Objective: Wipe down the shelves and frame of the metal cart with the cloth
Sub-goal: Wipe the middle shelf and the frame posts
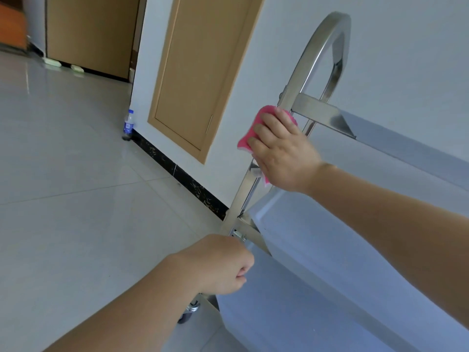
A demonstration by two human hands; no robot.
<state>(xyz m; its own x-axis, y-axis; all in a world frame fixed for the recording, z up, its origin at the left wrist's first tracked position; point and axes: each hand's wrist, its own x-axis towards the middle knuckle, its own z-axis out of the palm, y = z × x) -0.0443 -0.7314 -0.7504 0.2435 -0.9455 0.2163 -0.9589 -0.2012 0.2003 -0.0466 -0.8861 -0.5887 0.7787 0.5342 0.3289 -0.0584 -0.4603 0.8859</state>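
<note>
The metal cart stands at the right, its curved upright frame (308, 59) rising to a rounded handle and its shelves (330, 250) stretching to the right. My right hand (281, 151) presses a pink cloth (250, 133) against the upright post, just below the top shelf's rail, fingers wrapped over the cloth. Lower down, my left hand (223, 265) is curled round the same post beside the middle shelf's corner bracket. Much of the cloth is hidden under my right hand.
A caster wheel (189, 313) of the cart shows under my left wrist. A plastic water bottle (128, 124) stands on the tiled floor by the wall corner. A wooden panel door (198, 72) is set in the white wall behind the cart.
</note>
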